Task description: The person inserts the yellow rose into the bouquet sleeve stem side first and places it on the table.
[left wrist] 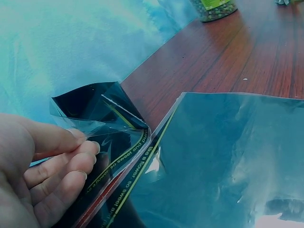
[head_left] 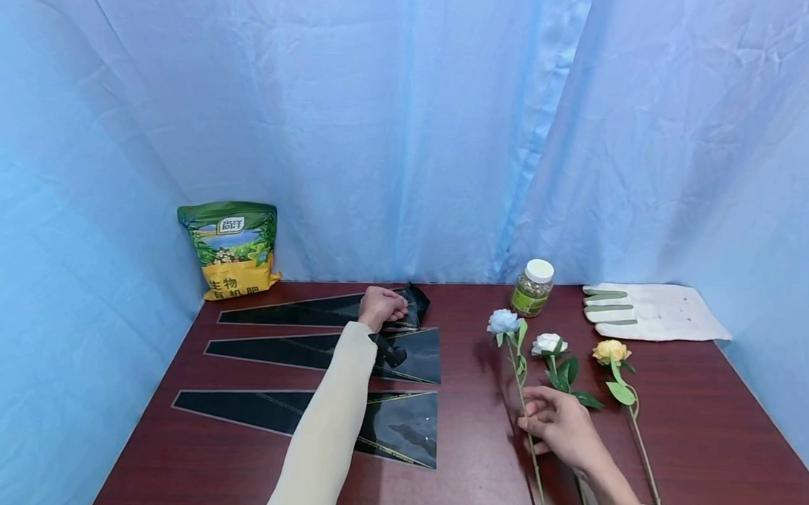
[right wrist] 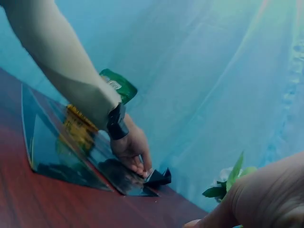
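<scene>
My left hand (head_left: 381, 305) pinches the wide, open end of the farthest black, clear-fronted flower sleeve (head_left: 295, 312). In the left wrist view, thumb and fingertips grip its thin film (left wrist: 90, 126), and the mouth stands raised and parted. Two more sleeves, a middle one (head_left: 421, 350) and a near one (head_left: 408, 423), lie flat below it, partly hidden by my left arm. My right hand (head_left: 562, 425) holds an artificial light-blue rose (head_left: 503, 321) by its stem, bloom pointing away from me. Beside it lie a white rose (head_left: 548, 344) and a yellow rose (head_left: 611, 352).
At the back left a green and yellow fertilizer bag (head_left: 233, 250) stands against the curtain (head_left: 382, 133). A white-lidded jar of granules (head_left: 532, 288) stands behind the roses. White and green gloves (head_left: 663, 312) lie at the back right of the dark red table (head_left: 720, 419).
</scene>
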A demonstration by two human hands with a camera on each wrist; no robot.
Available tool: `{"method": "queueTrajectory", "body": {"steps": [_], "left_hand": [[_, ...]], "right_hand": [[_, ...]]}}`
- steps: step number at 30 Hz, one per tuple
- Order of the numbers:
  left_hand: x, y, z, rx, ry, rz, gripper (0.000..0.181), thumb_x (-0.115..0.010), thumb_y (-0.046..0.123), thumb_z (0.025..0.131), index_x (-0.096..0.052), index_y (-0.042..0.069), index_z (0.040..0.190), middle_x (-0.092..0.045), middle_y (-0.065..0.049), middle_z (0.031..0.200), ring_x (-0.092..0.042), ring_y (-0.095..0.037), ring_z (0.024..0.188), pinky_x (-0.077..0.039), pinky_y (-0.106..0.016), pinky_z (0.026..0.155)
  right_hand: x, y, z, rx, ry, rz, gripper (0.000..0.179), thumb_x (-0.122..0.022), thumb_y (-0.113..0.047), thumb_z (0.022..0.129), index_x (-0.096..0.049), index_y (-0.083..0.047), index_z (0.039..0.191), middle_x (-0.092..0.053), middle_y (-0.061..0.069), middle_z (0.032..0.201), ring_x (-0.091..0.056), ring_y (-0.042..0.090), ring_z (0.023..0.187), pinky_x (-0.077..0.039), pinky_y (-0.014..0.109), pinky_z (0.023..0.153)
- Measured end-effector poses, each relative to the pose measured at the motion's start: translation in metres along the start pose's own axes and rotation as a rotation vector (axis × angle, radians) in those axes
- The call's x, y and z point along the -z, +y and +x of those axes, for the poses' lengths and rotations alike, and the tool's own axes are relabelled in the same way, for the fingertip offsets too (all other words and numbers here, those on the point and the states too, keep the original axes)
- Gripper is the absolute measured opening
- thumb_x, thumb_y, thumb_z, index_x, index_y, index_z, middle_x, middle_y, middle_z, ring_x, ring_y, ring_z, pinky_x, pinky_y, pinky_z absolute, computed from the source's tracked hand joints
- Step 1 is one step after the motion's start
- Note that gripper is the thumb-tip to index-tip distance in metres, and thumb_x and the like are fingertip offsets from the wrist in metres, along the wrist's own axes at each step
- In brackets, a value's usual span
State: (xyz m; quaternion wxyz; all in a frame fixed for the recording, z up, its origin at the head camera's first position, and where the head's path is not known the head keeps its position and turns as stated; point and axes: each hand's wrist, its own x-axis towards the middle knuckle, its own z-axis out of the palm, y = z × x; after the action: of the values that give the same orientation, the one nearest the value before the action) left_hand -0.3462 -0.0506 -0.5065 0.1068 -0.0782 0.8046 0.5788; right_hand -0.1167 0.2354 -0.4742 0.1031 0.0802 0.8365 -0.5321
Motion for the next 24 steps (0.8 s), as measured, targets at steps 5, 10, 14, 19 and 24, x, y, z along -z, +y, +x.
{"method": "queueTrajectory", "body": {"steps": [5, 10, 14, 19, 24], "left_hand": [[0.000, 0.000, -0.001, 0.000, 0.002, 0.000, 0.012, -0.069, 0.008, 0.089, -0.080, 0.003, 0.091, -0.076, -0.007, 0.073, -0.063, -0.005, 0.051, -0.053, -0.017, 0.051], [0.000, 0.000, 0.000, -0.002, -0.003, -0.003, 0.012, -0.069, 0.008, 0.090, -0.080, 0.003, 0.092, -0.076, -0.007, 0.073, -0.064, -0.006, 0.052, -0.054, -0.018, 0.052], [0.000, -0.001, 0.001, 0.000, -0.007, -0.011, 0.012, -0.069, 0.008, 0.090, -0.080, 0.003, 0.092, -0.075, -0.005, 0.071, -0.064, -0.006, 0.052, -0.054, -0.018, 0.052], [-0.001, -0.001, 0.003, 0.010, -0.012, -0.021, 0.011, -0.070, 0.007, 0.090, -0.080, 0.003, 0.092, -0.073, -0.002, 0.067, -0.063, -0.006, 0.051, -0.053, -0.018, 0.051], [0.000, -0.002, 0.003, 0.006, -0.007, -0.019, 0.011, -0.070, 0.007, 0.089, -0.080, 0.003, 0.091, -0.073, -0.002, 0.067, -0.064, -0.006, 0.051, -0.054, -0.018, 0.051]], "right_hand": [[0.007, -0.006, 0.000, -0.001, -0.009, 0.084, 0.054, -0.067, 0.005, 0.089, -0.047, 0.012, 0.139, -0.060, 0.010, 0.098, -0.067, 0.008, 0.077, -0.061, 0.035, 0.058], [0.013, -0.010, 0.001, 0.064, 0.020, 0.183, 0.056, -0.065, 0.007, 0.089, -0.042, 0.014, 0.140, -0.060, 0.005, 0.098, -0.065, 0.003, 0.078, -0.062, 0.036, 0.060], [0.018, -0.016, 0.003, 0.094, 0.075, 0.242, 0.052, -0.067, 0.007, 0.089, -0.047, 0.010, 0.136, -0.062, -0.005, 0.091, -0.067, 0.004, 0.078, -0.063, 0.036, 0.061], [0.023, -0.021, 0.008, 0.137, 0.130, 0.318, 0.043, -0.068, 0.005, 0.089, -0.052, 0.002, 0.129, -0.065, -0.012, 0.088, -0.069, 0.002, 0.078, -0.063, 0.034, 0.061], [0.024, -0.026, 0.013, 0.151, 0.138, 0.400, 0.042, -0.067, 0.005, 0.090, -0.051, -0.004, 0.128, -0.066, -0.012, 0.088, -0.070, 0.001, 0.079, -0.063, 0.032, 0.061]]}}
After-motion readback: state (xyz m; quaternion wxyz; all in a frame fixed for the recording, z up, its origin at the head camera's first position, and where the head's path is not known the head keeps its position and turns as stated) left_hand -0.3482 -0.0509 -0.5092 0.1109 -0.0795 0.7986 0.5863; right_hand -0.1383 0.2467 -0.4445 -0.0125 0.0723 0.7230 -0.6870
